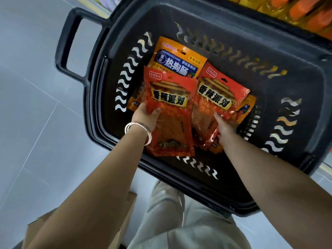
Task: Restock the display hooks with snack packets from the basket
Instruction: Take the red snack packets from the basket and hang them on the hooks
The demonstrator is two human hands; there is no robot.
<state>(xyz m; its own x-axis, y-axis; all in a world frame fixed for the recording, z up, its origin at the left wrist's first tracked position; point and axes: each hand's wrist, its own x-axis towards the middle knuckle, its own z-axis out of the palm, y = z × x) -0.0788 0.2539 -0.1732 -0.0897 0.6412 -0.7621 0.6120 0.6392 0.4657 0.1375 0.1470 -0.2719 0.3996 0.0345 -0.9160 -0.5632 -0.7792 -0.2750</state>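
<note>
While my left hand (145, 115) grips one red packet (170, 112) by its edge, thumb on top, my right hand (224, 126) pinches the second red packet (215, 97) just beside it, both inside the basket (233, 56) near its left wall.

A shop aisle: a black plastic shopping basket (269, 56) with a carry handle (66, 42) holds sealed, printed snack packets (172, 94) with hang holes, with rows of orange and yellow packaged goods (296, 9) at the upper right, and grey floor tiles (36, 105) below.
</note>
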